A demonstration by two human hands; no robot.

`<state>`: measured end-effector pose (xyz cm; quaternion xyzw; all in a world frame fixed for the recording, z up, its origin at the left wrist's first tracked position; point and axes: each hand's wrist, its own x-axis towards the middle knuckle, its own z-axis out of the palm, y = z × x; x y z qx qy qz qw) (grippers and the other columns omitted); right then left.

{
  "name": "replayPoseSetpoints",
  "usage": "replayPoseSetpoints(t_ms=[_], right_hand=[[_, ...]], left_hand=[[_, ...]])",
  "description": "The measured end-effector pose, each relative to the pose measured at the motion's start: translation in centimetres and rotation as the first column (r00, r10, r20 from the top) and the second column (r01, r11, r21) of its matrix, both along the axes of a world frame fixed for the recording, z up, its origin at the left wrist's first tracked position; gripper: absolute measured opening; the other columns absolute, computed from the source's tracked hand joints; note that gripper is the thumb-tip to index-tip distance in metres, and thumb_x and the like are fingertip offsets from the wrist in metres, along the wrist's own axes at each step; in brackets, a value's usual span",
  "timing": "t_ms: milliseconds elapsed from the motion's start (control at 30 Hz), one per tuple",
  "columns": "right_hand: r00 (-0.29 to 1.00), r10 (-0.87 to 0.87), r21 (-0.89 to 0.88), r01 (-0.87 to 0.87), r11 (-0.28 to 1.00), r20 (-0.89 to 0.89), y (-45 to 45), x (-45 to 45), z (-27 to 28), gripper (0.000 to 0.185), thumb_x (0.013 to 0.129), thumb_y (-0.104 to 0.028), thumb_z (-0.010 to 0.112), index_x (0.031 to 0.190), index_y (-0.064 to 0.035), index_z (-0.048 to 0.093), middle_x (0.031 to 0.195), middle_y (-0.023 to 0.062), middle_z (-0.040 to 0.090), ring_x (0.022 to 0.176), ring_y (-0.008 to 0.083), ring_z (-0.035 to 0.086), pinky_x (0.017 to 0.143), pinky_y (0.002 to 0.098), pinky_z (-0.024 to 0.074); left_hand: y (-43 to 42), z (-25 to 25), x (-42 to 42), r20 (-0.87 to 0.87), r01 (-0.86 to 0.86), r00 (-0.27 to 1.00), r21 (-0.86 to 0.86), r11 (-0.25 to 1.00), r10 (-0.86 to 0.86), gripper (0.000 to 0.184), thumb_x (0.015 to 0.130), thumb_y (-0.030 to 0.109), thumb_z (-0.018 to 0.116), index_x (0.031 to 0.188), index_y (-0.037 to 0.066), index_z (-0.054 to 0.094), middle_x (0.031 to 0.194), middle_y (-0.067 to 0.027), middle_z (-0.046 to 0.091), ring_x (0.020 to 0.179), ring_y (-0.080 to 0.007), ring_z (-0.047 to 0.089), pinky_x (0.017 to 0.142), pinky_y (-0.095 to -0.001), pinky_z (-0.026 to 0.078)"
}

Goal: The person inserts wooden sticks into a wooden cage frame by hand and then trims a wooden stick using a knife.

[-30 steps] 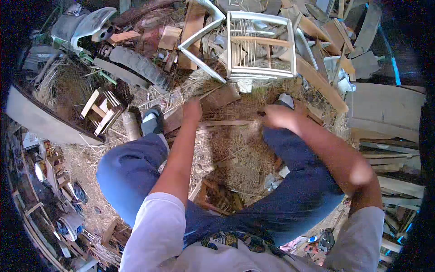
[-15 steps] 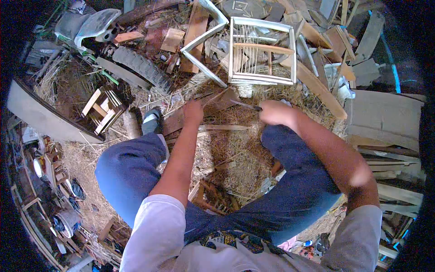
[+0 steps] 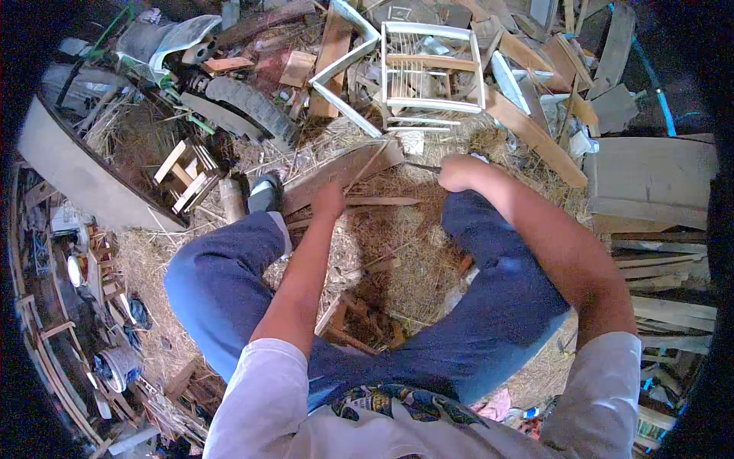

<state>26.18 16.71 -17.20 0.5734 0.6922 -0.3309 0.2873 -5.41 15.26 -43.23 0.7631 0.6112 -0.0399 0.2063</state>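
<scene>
Tan, thin wooden stick (image 3: 368, 167) slants from the clenched left hand (image 3: 329, 200), likely for clearance from the slender, dark tool (image 3: 423, 167) the right hand (image 3: 459, 173) grips.

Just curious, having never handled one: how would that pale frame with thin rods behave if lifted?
The pale frame would probably feel light for its size, being mostly open. Its straight outer bars suggest fair stiffness. The rods look thin, so they might snap if gripped.

Looks like a rough woodworking spot; straw-strewn floor (image 3: 413, 283), wooden frame (image 3: 434, 63), stacked boards (image 3: 664, 283), scrap wood (image 3: 535, 138) everywhere
</scene>
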Motion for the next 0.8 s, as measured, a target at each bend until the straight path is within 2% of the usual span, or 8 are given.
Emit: replayPoseSetpoints(t_ms=[100,200,300,400,533,600,733,800], right_hand=[[0.998,-0.06,0.06,0.06,0.996,-0.001,-1.1,0.2,-0.1,0.033,0.078,-0.017,0.055,0.098,0.0039,0.073,0.106,0.0277,0.068,0.098,0.042,0.068,0.085,0.0477,0.0538],[0.999,-0.028,0.037,0.027,0.999,0.019,-2.0,0.3,-1.2,0.031,0.077,-0.015,0.057,0.095,0.0036,0.073,0.104,0.0269,0.069,0.095,0.0409,0.069,0.083,0.047,0.0547],[0.998,0.034,0.097,-0.039,0.995,0.046,-2.6,0.6,-3.0,0.028,0.076,-0.02,0.062,0.094,-0.0045,0.077,0.102,0.0212,0.072,0.088,0.0372,0.071,0.08,0.0465,0.0552],[0.981,0.137,0.022,-0.141,0.99,0.135,-3.2,0.2,-2.5,0.032,0.075,-0.022,0.063,0.098,-0.0048,0.076,0.108,0.0204,0.071,0.093,0.0349,0.071,0.083,0.0458,0.0555],[0.989,0.078,0.054,-0.086,0.995,0.128,-3.2,0.3,-2.0,0.036,0.076,-0.022,0.063,0.106,-0.0058,0.075,0.114,0.0181,0.07,0.1,0.0329,0.07,0.086,0.0461,0.0551],[0.987,0.087,0.079,-0.098,0.992,0.134,-2.9,0.4,-1.6,0.038,0.076,-0.022,0.063,0.108,-0.0059,0.074,0.116,0.0174,0.07,0.102,0.0328,0.07,0.088,0.0463,0.0549],[0.995,-0.012,0.188,-0.006,0.982,0.096,-2.9,0.3,0.1,0.04,0.078,-0.024,0.063,0.111,-0.0043,0.073,0.118,0.0185,0.069,0.106,0.034,0.068,0.089,0.047,0.0543],[0.997,-0.024,0.212,0.009,0.977,0.072,-3.0,0.2,0.3,0.04,0.079,-0.025,0.062,0.111,-0.0034,0.072,0.119,0.0189,0.069,0.107,0.0346,0.068,0.09,0.0472,0.054]], left_hand=[[-2.2,-0.3,-1.0,0.031,-0.099,0.994,-0.14,0.985,0.104,0.027,0.091,0.03,0.058,0.108,0.014,0.071,0.111,-0.0214,0.069,0.1,-0.0427,0.066,0.086,-0.0544,0.052],[-4.5,-0.5,-1.3,0.08,-0.132,0.987,-0.124,0.983,0.143,0.026,0.089,0.029,0.06,0.105,0.012,0.07,0.108,-0.0205,0.069,0.099,-0.0427,0.067,0.085,-0.0543,0.052],[-5.8,1.4,-0.3,0.125,-0.185,0.97,-0.182,0.966,0.21,0.026,0.087,0.028,0.062,0.103,0.009,0.069,0.107,-0.021,0.07,0.099,-0.0425,0.066,0.084,-0.0547,0.052],[-7.7,2.9,0.8,0.141,-0.19,0.971,-0.045,0.981,0.194,0.025,0.088,0.028,0.061,0.1,0.007,0.069,0.103,-0.0226,0.07,0.097,-0.0426,0.067,0.083,-0.0543,0.052],[-10.2,4.3,1.3,-0.012,-0.15,0.989,-0.178,0.972,0.15,0.024,0.087,0.027,0.062,0.096,0.006,0.069,0.099,-0.024,0.069,0.094,-0.0421,0.068,0.08,-0.0535,0.053],[-11.9,5.3,1.0,0.254,-0.233,0.933,-0.114,0.966,0.255,0.025,0.086,0.026,0.062,0.096,0.005,0.07,0.095,-0.024,0.07,0.089,-0.041,0.069,0.077,-0.0511,0.054],[-11.8,7.9,-0.3,0.106,-0.278,0.95,-0.144,0.95,0.294,0.026,0.083,0.027,0.066,0.096,0.005,0.072,0.091,-0.0226,0.071,0.082,-0.0387,0.07,0.072,-0.0481,0.055],[-11.7,9.3,-1.5,0.332,-0.328,0.864,-0.2,0.923,0.379,0.027,0.08,0.026,0.072,0.093,0.002,0.072,0.082,-0.0203,0.071,0.072,-0.032,0.07,0.066,-0.0438,0.054]])
